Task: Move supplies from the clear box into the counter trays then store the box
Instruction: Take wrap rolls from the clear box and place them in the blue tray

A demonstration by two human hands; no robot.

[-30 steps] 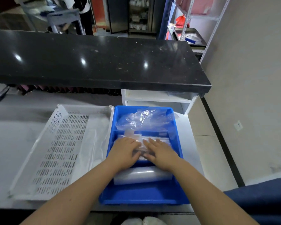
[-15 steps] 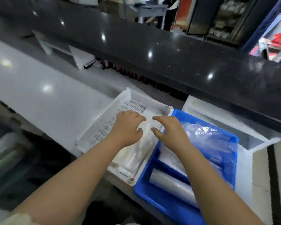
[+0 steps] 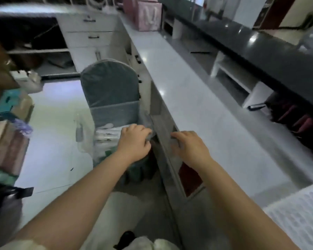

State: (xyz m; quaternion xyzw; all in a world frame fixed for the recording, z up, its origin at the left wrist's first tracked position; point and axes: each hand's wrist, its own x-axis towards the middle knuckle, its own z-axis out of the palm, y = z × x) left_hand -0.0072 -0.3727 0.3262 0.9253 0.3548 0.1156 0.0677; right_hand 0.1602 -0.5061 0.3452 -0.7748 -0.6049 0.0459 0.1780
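Reaching for clear box [image 3: 105, 139] on chair [image 3: 110, 94]; left hand [image 3: 134, 141] curled at its rim, grip unclear; right hand [image 3: 188, 147] loose, empty. Next I lift out supplies.

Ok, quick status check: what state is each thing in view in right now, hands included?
Left hand: fingers curled at the clear box's rim; grip unclear.
Right hand: fingers bent, over the counter edge, holding nothing visible.
Clear box: on the chair seat, open, packets still inside.
Chair: upright, beside the counter.
White tray: on the counter, only a corner showing.
Drawers: shut.
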